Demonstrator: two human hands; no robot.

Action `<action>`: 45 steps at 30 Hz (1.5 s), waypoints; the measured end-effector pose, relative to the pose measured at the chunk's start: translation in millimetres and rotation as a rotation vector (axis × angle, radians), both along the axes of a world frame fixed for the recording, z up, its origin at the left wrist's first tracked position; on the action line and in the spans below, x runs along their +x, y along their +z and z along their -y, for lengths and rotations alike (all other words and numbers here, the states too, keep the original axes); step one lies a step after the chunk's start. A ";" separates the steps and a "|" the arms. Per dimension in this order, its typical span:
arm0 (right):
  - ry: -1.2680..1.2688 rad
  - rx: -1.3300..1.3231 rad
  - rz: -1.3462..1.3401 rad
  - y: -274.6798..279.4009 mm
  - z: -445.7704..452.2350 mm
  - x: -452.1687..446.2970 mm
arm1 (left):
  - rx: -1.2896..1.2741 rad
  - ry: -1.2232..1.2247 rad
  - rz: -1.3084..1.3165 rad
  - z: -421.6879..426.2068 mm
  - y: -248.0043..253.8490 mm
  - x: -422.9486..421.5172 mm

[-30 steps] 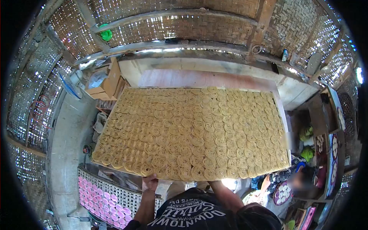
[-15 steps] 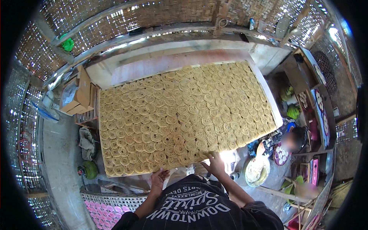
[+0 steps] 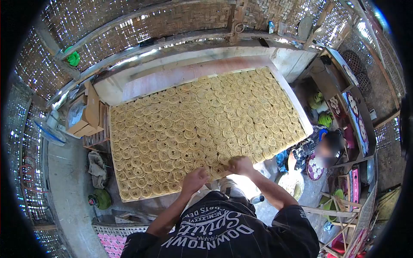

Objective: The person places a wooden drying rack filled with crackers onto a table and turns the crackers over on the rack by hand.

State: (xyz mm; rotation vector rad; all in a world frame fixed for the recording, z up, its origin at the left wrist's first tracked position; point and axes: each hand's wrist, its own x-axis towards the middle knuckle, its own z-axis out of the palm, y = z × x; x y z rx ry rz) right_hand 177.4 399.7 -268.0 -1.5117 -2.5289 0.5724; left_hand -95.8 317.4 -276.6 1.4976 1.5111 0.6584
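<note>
Rows of pale yellow spiral coils (image 3: 189, 124), like nests of noodle strands, cover a large board in front of me. At its near edge, one noodle coil (image 3: 218, 171) lies between my two hands. My left hand (image 3: 195, 179) has its fingers curled in at that coil's left side. My right hand (image 3: 241, 166) is bent over the coil's right side with its fingers drawn together. Both hands seem to pinch the coil's sides, though the fingertips are small and partly hidden.
A cardboard box (image 3: 87, 112) stands left of the board, with a green gas cylinder (image 3: 101, 199) lower down. On the right, a person (image 3: 330, 148) sits low beside a basin (image 3: 292, 184) and a round tray of white discs (image 3: 315, 168). Pink discs (image 3: 112, 244) fill a rack at lower left.
Both hands have moved in from the board's edge onto the front coils, the left one rightward and up. Their spread fingers have closed. The view has shifted slightly.
</note>
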 end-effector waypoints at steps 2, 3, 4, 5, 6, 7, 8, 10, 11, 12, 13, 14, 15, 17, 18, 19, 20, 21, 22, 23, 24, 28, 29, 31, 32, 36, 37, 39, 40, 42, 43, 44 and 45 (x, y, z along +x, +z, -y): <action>-0.307 -0.017 -0.365 4.8 -15.8 -0.8 | 0.109 -0.059 -0.084 -26.0 6.8 25.0; -0.425 -0.023 -0.427 14.3 -30.2 0.8 | 0.189 -0.091 -0.183 -37.4 3.2 37.0; -0.513 -0.168 -0.603 19.7 -44.8 2.7 | 0.248 -0.112 -0.236 -48.4 -6.8 49.0; -0.601 -0.317 -0.778 22.4 -52.5 6.0 | 0.306 -0.134 -0.289 -58.0 -20.6 61.3; -0.628 -0.357 -0.870 17.4 -57.6 8.8 | 0.363 -0.183 -0.363 -63.4 -26.5 66.9; -0.654 -0.396 -0.964 6.4 -65.7 9.6 | 0.423 -0.227 -0.436 -68.9 -29.4 72.5; -0.679 -0.437 -1.057 -5.1 -71.6 13.1 | 0.478 -0.296 -0.529 -70.5 -33.0 76.2; -0.544 -0.181 -0.459 -32.9 -60.1 23.9 | 0.582 -0.378 -0.619 -79.3 -36.2 81.0; -0.464 -0.059 -0.160 -43.4 -47.6 29.0 | 0.621 -0.388 -0.616 -80.2 -37.8 80.9; -0.331 0.004 -0.025 -39.0 -30.5 29.7 | 0.655 -0.398 -0.614 -80.9 -40.2 79.1; -0.195 0.069 0.106 -23.5 -12.4 25.0 | 0.726 -0.426 -0.665 -83.7 -41.8 76.0; -0.161 0.131 0.095 -17.3 0.6 21.2 | 0.797 -0.455 -0.716 -86.2 -43.1 73.6; -0.125 0.190 0.084 -17.0 10.8 18.7 | 0.864 -0.484 -0.766 -88.4 -45.0 72.5; -0.104 0.291 0.092 -32.3 13.3 19.2 | 0.766 -0.438 -0.738 -101.0 -54.7 72.0; -0.095 0.311 0.102 -32.6 10.2 19.8 | 0.718 -0.415 -0.724 -107.4 -53.7 74.2; -0.084 0.332 0.112 -33.0 5.9 20.1 | 0.647 -0.360 -0.652 -111.4 -52.8 76.9; -0.089 0.294 0.080 -33.0 1.7 20.7 | 0.577 -0.305 -0.580 -115.1 -51.8 79.0; -0.070 0.293 0.078 -38.4 -5.0 23.6 | 0.509 -0.249 -0.509 -118.4 -49.9 81.1; -0.052 0.289 0.076 -43.9 -11.9 26.0 | 0.567 -0.256 -0.505 -118.6 -47.4 80.9; -0.034 0.282 0.077 -49.3 -15.8 28.7 | 0.622 -0.264 -0.498 -115.3 -45.3 79.5; -0.019 0.274 0.097 -46.6 -20.3 30.0 | 0.677 -0.271 -0.489 -112.5 -42.7 78.7; 0.093 0.277 0.217 -48.4 -47.1 32.9 | 0.739 -0.256 -0.537 -112.5 -38.4 76.9; 0.134 0.286 0.257 -51.6 -52.9 33.2 | 0.742 -0.263 -0.512 -115.7 -40.1 76.7; 0.122 0.189 0.084 -50.8 -67.4 37.2 | 0.727 -0.233 -0.447 -119.1 -53.5 76.1; 0.114 0.139 -0.002 -50.5 -76.1 39.3 | 0.708 -0.202 -0.409 -118.9 -60.2 76.0; -0.154 -0.029 -0.415 -24.3 -123.8 51.8 | 0.394 0.307 -0.223 -123.5 -34.3 96.1; -0.279 -0.267 -0.659 -14.8 -129.9 51.4 | 0.356 0.449 -0.029 -126.9 -27.6 100.7; -0.527 -0.762 -1.127 0.5 -139.5 51.8 | 0.279 0.721 0.368 -134.7 -19.4 105.9; -0.482 -0.797 -1.163 -5.4 -143.1 56.8 | 0.226 0.727 0.484 -132.3 -25.1 103.9; -0.485 -0.856 -1.139 -7.8 -137.1 59.3 | -0.026 0.651 0.226 -117.6 -31.6 104.4; -0.486 -0.884 -1.127 -9.5 -133.5 59.3 | -0.151 0.608 0.100 -111.0 -35.6 105.5; -0.527 -0.856 -1.105 -16.3 -127.1 55.3 | -0.085 0.530 -0.028 -104.8 -40.0 108.5; -0.401 -0.631 -0.812 -25.9 -124.6 61.7 | -0.075 0.471 -0.118 -100.5 -47.4 107.6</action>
